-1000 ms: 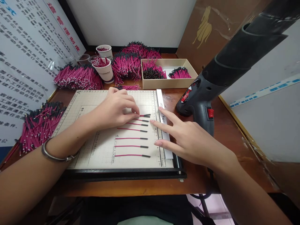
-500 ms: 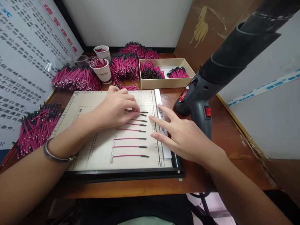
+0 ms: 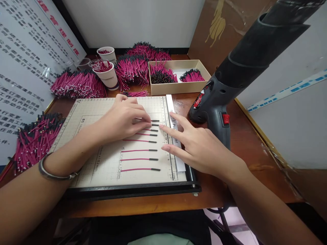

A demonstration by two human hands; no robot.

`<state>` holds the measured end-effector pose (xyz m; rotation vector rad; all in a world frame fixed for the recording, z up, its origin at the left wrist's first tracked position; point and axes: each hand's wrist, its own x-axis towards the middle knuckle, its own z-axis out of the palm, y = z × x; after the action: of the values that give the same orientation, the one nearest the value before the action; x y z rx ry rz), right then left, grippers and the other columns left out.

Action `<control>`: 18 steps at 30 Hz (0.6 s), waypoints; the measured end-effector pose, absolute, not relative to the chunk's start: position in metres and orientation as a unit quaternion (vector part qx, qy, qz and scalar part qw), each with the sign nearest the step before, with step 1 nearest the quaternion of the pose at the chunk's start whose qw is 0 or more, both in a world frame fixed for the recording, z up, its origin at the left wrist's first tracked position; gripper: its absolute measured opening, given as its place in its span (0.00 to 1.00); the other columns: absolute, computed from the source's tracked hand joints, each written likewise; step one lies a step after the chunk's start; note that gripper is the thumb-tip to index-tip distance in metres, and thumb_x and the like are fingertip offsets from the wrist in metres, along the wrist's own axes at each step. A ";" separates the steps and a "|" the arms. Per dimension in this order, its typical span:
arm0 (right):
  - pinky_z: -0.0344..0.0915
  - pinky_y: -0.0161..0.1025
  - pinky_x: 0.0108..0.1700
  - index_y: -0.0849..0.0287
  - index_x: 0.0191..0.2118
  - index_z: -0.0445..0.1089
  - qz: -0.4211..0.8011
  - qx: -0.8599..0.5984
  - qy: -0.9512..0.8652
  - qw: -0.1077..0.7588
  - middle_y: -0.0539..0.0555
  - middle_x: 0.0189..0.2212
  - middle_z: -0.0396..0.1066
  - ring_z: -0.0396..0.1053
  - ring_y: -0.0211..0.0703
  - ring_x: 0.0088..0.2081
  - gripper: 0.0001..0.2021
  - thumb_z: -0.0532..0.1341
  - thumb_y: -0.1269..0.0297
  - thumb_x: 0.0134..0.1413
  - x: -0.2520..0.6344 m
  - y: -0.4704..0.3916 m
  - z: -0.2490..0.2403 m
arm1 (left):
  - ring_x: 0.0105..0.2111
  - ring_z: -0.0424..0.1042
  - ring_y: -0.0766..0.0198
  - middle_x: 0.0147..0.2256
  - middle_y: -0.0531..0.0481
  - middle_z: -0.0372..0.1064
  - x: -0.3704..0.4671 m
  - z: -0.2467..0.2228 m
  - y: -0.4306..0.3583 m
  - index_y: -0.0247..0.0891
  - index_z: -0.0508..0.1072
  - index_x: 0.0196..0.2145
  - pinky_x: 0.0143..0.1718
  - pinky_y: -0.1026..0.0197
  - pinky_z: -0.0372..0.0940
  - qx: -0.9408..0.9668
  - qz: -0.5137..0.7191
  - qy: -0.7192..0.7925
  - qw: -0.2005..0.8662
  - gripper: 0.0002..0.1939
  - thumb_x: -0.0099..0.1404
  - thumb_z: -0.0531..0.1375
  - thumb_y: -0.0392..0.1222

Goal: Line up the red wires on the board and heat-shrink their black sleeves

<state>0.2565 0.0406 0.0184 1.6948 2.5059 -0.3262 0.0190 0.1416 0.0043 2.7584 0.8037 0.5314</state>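
My left hand is closed in a pinch on a pink wire with a black sleeve end, above a cream paper trimmer board. Its fingers hide most of that wire. My right hand holds nothing, fingers spread, its index fingertip at the black end of the pinched wire. Just behind lies another wire whose black end shows past my left fingers. Nearer me, several similar wires, among them the closest one, lie in a spaced column, black ends to the right.
A black heat gun stands at the right. Behind the board are a shallow box with wires, piles of pink wires and paper cups. Another wire heap lies at the left. A white strip runs along the board's right edge.
The pinched wire's black end has turned from slanting to nearly level, and my right index fingertip has closed in on it. The whole view has shifted slightly.
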 end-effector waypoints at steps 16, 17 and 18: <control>0.79 0.58 0.45 0.39 0.74 0.57 -0.109 0.555 0.823 0.054 0.62 0.78 0.40 0.81 0.54 0.44 0.33 0.42 0.35 0.71 0.256 0.041 0.018 | 0.35 0.67 0.57 0.32 0.50 0.79 0.018 0.004 0.141 0.44 0.82 0.34 0.46 0.49 0.49 0.939 0.167 0.279 0.116 0.15 0.73 0.58 0.50; 0.79 0.57 0.45 0.39 0.74 0.57 -0.106 0.556 0.823 0.056 0.62 0.78 0.40 0.81 0.54 0.43 0.34 0.42 0.35 0.70 0.256 0.041 0.018 | 0.35 0.67 0.57 0.32 0.50 0.80 0.019 0.004 0.141 0.44 0.82 0.34 0.46 0.48 0.49 0.938 0.168 0.279 0.117 0.15 0.72 0.58 0.50; 0.79 0.57 0.44 0.40 0.74 0.57 -0.104 0.556 0.823 0.058 0.62 0.78 0.39 0.81 0.54 0.43 0.34 0.42 0.35 0.70 0.256 0.041 0.018 | 0.35 0.67 0.57 0.32 0.50 0.80 0.019 0.004 0.141 0.44 0.82 0.34 0.46 0.48 0.49 0.938 0.168 0.280 0.119 0.15 0.72 0.58 0.49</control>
<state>0.2560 0.0413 0.0183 1.6842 2.4942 -0.3160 0.0189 0.1406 0.0043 2.7421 0.8178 0.4917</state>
